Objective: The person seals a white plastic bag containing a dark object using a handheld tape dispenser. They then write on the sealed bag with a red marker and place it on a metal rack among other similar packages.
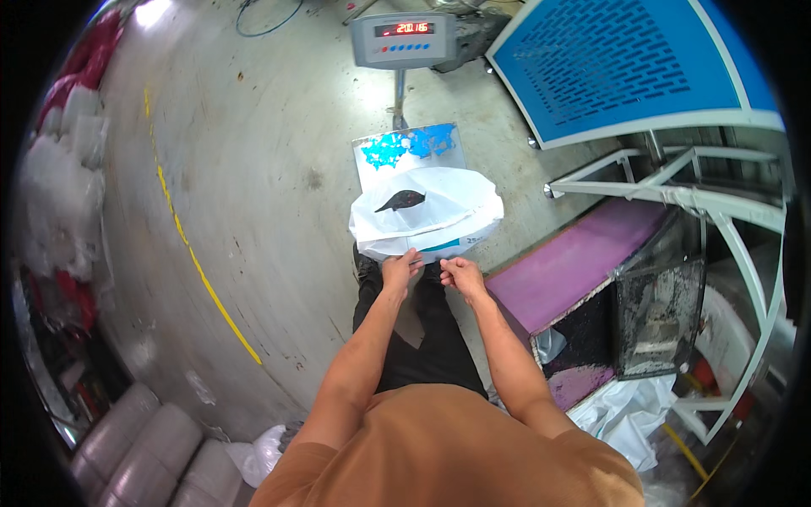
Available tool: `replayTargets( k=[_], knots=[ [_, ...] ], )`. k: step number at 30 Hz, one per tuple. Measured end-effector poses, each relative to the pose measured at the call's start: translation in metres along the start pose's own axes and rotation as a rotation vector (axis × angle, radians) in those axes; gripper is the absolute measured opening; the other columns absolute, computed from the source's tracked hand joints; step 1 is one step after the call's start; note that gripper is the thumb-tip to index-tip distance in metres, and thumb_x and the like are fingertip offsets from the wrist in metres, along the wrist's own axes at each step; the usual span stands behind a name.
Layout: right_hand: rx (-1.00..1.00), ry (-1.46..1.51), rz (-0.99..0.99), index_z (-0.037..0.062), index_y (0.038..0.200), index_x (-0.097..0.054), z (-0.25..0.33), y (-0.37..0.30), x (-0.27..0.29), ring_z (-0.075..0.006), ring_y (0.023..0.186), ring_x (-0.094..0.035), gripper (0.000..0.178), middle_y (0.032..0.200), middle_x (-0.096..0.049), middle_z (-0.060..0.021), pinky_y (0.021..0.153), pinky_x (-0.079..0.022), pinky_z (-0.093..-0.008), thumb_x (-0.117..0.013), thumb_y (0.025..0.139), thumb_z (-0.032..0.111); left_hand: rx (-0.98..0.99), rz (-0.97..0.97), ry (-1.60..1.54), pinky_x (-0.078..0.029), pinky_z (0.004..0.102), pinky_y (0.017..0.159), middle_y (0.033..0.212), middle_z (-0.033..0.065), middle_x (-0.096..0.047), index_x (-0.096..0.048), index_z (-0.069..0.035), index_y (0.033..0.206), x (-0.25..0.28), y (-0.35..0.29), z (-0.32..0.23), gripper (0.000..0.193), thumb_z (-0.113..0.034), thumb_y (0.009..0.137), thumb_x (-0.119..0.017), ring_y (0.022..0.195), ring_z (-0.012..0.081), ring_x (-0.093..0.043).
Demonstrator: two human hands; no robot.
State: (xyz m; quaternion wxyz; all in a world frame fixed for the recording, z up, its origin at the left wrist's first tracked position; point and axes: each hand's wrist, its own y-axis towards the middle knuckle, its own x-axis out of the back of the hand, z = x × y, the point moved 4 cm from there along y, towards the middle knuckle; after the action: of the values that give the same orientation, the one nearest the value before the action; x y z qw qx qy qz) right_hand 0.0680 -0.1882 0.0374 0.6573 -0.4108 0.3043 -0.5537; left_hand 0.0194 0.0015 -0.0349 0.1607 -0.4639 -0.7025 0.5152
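A white plastic sack point(465, 196) with a teal patch on its near side stands on the platform scale point(439, 142). In its top a leaf-shaped gap shows dark contents point(402, 200). My left hand point(400, 269) is at the sack's near side, its bent fingers up against the plastic. Just to the right, my right hand point(461, 275) has its thumb and fingers pinched together, close in front of the sack. Whatever either hand pinches is too small to make out. Behind the sack rises the scale's grey display box point(404, 40), with lit red digits.
To the right are a blue slotted panel point(604, 63) in a white frame, a purple-sided box point(574, 262) and white metal legs point(735, 220). A yellow line point(190, 245) crosses the floor at left. Wrapped rolls point(139, 444) lie at lower left, plastic-covered bundles point(63, 194) farther up.
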Motion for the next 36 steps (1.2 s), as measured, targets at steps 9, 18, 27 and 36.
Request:
replayTargets(
  k=[9, 18, 27, 36],
  knots=[
    [0.057, 0.054, -0.132, 0.0029, 0.095, -0.070, -0.093, -0.029, 0.114, -0.0134, 0.066, -0.068, 0.026, 0.079, -0.071, -0.0062, 0.061, -0.055, -0.0290, -0.075, 0.094, 0.029, 0.222, 0.210, 0.338, -0.058, 0.0336, 0.080, 0.096, 0.0075, -0.070, -0.063, -0.007, 0.111, -0.090, -0.136, -0.053, 0.033, -0.034, 0.095, -0.074, 0.088, 0.0207, -0.072],
    [-0.242, 0.135, -0.334, 0.0022, 0.093, -0.069, -0.275, -0.088, 0.215, -0.0158, 0.062, -0.066, 0.028, 0.076, -0.070, -0.0074, 0.052, -0.048, -0.0305, -0.071, 0.095, 0.030, -0.765, 1.405, 0.430, -0.056, 0.0395, 0.066, 0.085, 0.0118, -0.066, -0.056, -0.007, 0.120, -0.292, -0.473, -0.232, 0.041, -0.040, 0.096, -0.060, 0.069, 0.0273, -0.065],
    [-0.170, 0.494, -0.581, 0.0029, 0.102, -0.066, -0.382, -0.170, 0.181, -0.0159, 0.061, -0.062, 0.030, 0.082, -0.069, -0.0074, 0.050, -0.046, -0.0319, -0.069, 0.096, 0.032, -0.408, 2.612, 0.318, -0.061, 0.0362, 0.071, 0.081, 0.0193, -0.068, -0.067, -0.001, 0.079, -0.307, -0.649, -0.199, 0.059, -0.044, 0.108, -0.039, 0.073, 0.0285, -0.072],
    [-0.088, -0.093, -0.423, 0.0040, 0.087, -0.072, -0.491, -0.228, 0.040, -0.0213, 0.069, -0.064, 0.031, 0.079, -0.070, -0.0103, 0.060, -0.050, -0.0385, -0.072, 0.095, 0.034, -0.077, 2.776, 0.333, -0.059, 0.0431, 0.070, 0.082, 0.0249, -0.063, -0.065, 0.003, 0.081, -0.181, -0.705, -0.184, 0.055, -0.038, 0.108, -0.040, 0.071, 0.0368, -0.067]
  ],
)
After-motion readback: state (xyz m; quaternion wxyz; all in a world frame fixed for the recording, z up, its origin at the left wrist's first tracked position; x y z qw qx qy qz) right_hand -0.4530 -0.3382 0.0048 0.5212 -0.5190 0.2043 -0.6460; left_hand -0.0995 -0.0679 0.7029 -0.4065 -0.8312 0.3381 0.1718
